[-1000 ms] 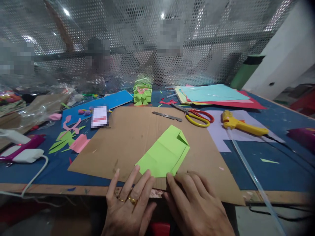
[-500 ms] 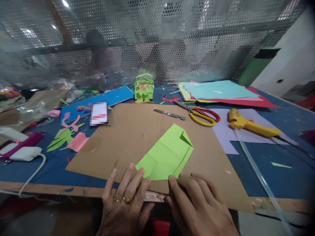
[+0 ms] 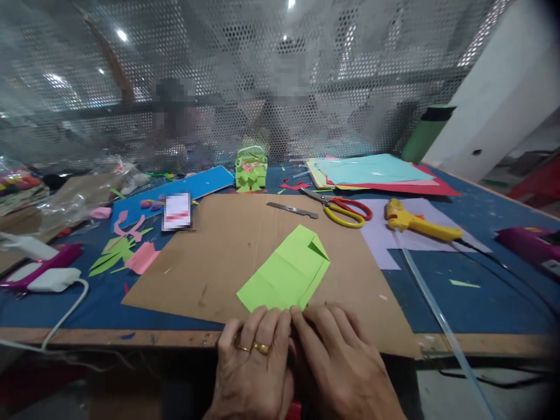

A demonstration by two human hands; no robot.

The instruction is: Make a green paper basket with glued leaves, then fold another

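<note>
A folded light-green paper [image 3: 284, 274] lies on a brown cardboard sheet [image 3: 219, 256] in front of me, its far right corner folded over. My left hand [image 3: 256, 367], with two rings, and my right hand [image 3: 341, 367] sit side by side at the paper's near edge. Both hands have their fingers bunched together, and their tips are closed on that edge. The near corner of the paper is hidden under the fingers.
Red-and-yellow scissors [image 3: 345, 210], a metal blade [image 3: 292, 210] and a yellow glue gun [image 3: 415, 224] lie beyond the cardboard. A green paper basket [image 3: 251, 170] and stacked coloured sheets [image 3: 376, 172] sit further back. Paper scraps [image 3: 131, 254] lie left. People sit behind a mesh screen.
Both hands went from fingers stretched flat beside the paper's near edge to fingers drawn together at its near corner. The left hand moved right, toward the right hand.
</note>
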